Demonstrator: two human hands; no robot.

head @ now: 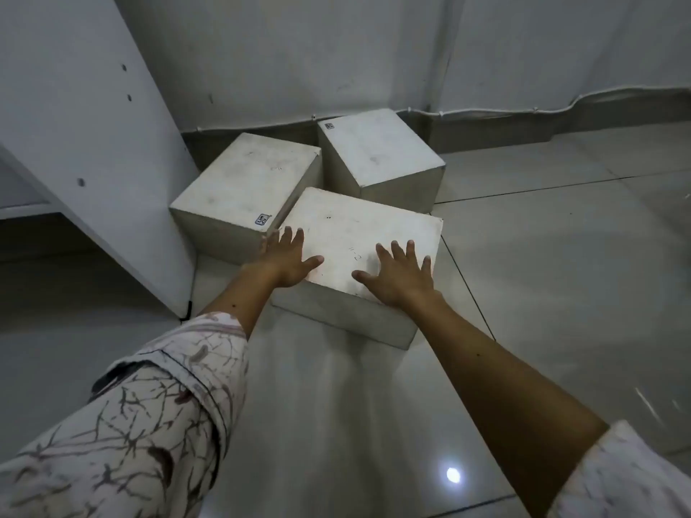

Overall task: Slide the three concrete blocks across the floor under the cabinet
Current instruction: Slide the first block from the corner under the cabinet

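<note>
Three pale concrete blocks sit together on the tiled floor near the wall. The nearest block (359, 233) has both my palms flat on its top. My left hand (288, 259) rests on its near left corner with fingers spread. My right hand (396, 274) lies on its near right part, fingers also spread. The left block (243, 188) stands against the white cabinet side panel (93, 162) and carries a small sticker. The far block (377, 151) stands by the wall, touching the other two.
A white wall with a cable along its base (523, 110) closes the back. Glossy grey floor tiles (561, 256) stretch to the right and toward me. A dark gap (45, 237) opens under the cabinet at the left.
</note>
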